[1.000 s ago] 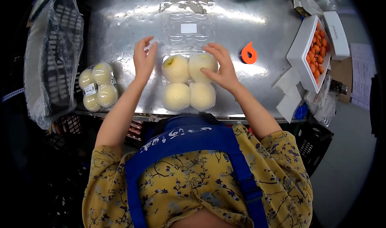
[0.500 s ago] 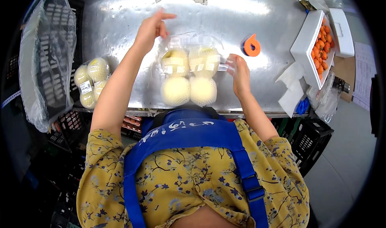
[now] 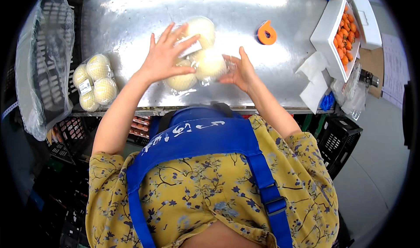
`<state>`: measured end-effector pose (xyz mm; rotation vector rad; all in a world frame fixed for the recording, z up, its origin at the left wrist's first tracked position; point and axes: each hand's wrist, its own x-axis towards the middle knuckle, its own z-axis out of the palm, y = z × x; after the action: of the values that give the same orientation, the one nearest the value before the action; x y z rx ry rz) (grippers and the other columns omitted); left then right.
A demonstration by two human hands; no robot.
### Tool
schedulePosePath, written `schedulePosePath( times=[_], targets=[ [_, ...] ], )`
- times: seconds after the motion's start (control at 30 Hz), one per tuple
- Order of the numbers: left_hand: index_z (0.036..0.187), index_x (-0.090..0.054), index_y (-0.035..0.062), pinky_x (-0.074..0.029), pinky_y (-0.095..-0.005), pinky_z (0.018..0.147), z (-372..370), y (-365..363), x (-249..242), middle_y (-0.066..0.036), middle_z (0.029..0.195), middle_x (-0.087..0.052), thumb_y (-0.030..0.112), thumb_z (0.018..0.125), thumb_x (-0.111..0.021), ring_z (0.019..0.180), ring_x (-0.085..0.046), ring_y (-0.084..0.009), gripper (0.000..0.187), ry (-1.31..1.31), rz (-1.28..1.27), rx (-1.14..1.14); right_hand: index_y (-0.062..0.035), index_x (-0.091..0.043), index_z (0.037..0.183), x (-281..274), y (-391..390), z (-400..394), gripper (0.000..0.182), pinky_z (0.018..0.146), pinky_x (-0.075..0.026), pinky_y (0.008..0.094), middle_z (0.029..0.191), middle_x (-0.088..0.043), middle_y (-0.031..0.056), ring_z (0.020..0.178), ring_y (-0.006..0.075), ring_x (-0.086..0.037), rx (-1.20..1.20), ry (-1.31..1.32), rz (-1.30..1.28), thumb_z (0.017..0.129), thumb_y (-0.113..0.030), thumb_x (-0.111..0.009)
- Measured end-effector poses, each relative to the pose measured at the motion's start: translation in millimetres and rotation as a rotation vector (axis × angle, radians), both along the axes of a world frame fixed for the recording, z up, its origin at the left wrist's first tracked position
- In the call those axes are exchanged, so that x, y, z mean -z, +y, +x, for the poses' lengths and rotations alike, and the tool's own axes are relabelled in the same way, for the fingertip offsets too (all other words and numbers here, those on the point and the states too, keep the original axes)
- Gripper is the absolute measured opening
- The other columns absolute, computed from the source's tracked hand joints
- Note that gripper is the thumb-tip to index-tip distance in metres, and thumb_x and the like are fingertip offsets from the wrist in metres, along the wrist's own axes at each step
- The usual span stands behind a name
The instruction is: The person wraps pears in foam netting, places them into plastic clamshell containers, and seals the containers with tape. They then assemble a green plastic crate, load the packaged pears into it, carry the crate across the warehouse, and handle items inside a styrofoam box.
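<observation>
A clear plastic pack of round pale fruits in foam nets (image 3: 210,63) sits on the metal table in front of me, turned at an angle. My left hand (image 3: 165,59) lies across its left side with the fingers spread, covering part of the fruit and a white label. On the other side, my right hand (image 3: 241,74) has its thumb raised apart from the fingers, and its fingertips are right at the pack's edge. Further left on the table rests a second fruit pack (image 3: 105,90) with a printed label.
An orange tape dispenser (image 3: 267,33) lies right of the pack. At the right edge stands a white foam box (image 3: 326,33) of small orange fruits, with white paper (image 3: 311,68) beside it. A plastic-lined crate (image 3: 43,64) borders the table's left side.
The fruit pack has turned to a slant. My left hand has come down onto it, and my right hand has moved left to its side. The view has shifted slightly.
</observation>
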<state>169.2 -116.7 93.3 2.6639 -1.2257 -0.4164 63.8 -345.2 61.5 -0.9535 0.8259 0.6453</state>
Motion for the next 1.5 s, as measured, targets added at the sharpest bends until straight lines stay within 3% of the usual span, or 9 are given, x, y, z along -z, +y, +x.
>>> schedulePosePath(
  times=[0.17,0.37,0.5,0.67,0.8,0.9,1.0,1.3,1.5],
  targets=[
    [0.137,-0.027,0.0375,-0.011,-0.0703,0.099,-5,-7,-22,-0.005,0.149,-0.012,0.048,0.053,-0.077,0.137,-0.009,-0.0299,0.099,0.021,0.014,-0.111,0.0047,-0.043,0.119,17,6,22,0.064,0.08,-0.05,0.039,0.121,-0.043,0.0271,0.093,0.0359,-0.059,0.098,-0.211,-0.016,0.091,-0.05,-0.025],
    [0.136,-0.031,0.0351,-0.013,-0.0682,0.1,-12,1,-22,-0.005,0.149,-0.011,0.042,0.049,-0.081,0.137,-0.008,-0.0289,0.101,0.021,0.055,-0.055,0.0027,-0.047,0.11,27,3,17,0.04,0.082,-0.05,0.0395,0.11,-0.05,0.0215,0.087,0.0342,-0.06,0.205,-0.215,0.121,0.091,-0.031,-0.038],
    [0.133,-0.037,0.0327,-0.014,-0.0667,0.101,-8,-5,-34,-0.006,0.147,-0.018,0.049,0.058,-0.074,0.137,-0.011,-0.0298,0.085,0.039,0.076,0.035,0.0014,-0.048,0.107,27,0,22,0.03,0.081,-0.05,0.0412,0.103,-0.054,0.0196,0.086,0.0333,-0.061,0.183,-0.265,0.095,0.088,-0.022,-0.044],
    [0.127,-0.046,0.0285,-0.017,-0.0668,0.099,13,-32,-14,-0.007,0.142,-0.029,0.058,0.071,-0.061,0.133,-0.022,-0.0313,0.065,-0.081,-0.134,-0.184,-0.0003,-0.047,0.102,35,18,0,0.022,0.078,-0.051,0.04,0.097,-0.057,0.0165,0.089,0.0306,-0.061,0.047,-0.201,0.053,0.086,-0.015,-0.051],
    [0.121,-0.054,0.0295,-0.024,-0.0624,0.098,22,-43,-6,-0.012,0.139,-0.03,0.063,0.073,-0.056,0.128,-0.03,-0.0339,0.059,-0.073,0.038,-0.365,-0.0017,-0.044,0.097,20,32,-3,0.02,0.077,-0.051,0.0381,0.096,-0.058,0.0146,0.092,0.0289,-0.061,-0.115,-0.151,0.153,0.086,-0.015,-0.054],
    [0.121,-0.054,0.0306,-0.027,-0.058,0.098,27,-36,-8,-0.015,0.141,-0.027,0.064,0.073,-0.055,0.129,-0.026,-0.0366,0.059,-0.015,0.006,-0.252,-0.0024,-0.043,0.095,31,41,-6,0.02,0.076,-0.051,0.0375,0.096,-0.058,0.0147,0.09,0.0266,-0.061,-0.117,-0.282,0.003,0.084,-0.012,-0.058],
    [0.121,-0.054,0.0305,-0.028,-0.0545,0.099,16,-30,-6,-0.019,0.142,-0.021,0.065,0.071,-0.056,0.129,-0.024,-0.0395,0.06,-0.061,-0.015,-0.229,0.0045,-0.041,0.097,52,48,-5,0.03,0.069,-0.055,0.0293,0.09,-0.057,0.0153,0.079,0.0229,-0.064,0.083,-0.393,0.01,0.08,-0.006,-0.063],
    [0.128,-0.046,0.0322,-0.022,-0.0683,0.094,-15,-39,10,-0.023,0.143,-0.014,0.066,0.068,-0.058,0.128,-0.011,-0.0522,0.071,-0.218,-0.033,-0.285,0.003,-0.041,0.102,57,43,1,0.028,0.07,-0.055,0.0307,0.095,-0.056,0.016,0.081,0.0203,-0.062,0.021,-0.41,-0.06,0.082,-0.003,-0.058],
    [0.133,-0.039,0.0307,-0.015,-0.0751,0.09,-19,-45,18,-0.007,0.147,-0.014,0.062,0.068,-0.061,0.134,-0.009,-0.0389,0.076,-0.253,0.062,-0.192,0.0001,-0.044,0.102,59,15,5,0.023,0.072,-0.054,0.0356,0.096,-0.056,0.0149,0.079,0.0235,-0.063,-0.032,-0.388,0.191,0.087,-0.018,-0.046]
  ],
)
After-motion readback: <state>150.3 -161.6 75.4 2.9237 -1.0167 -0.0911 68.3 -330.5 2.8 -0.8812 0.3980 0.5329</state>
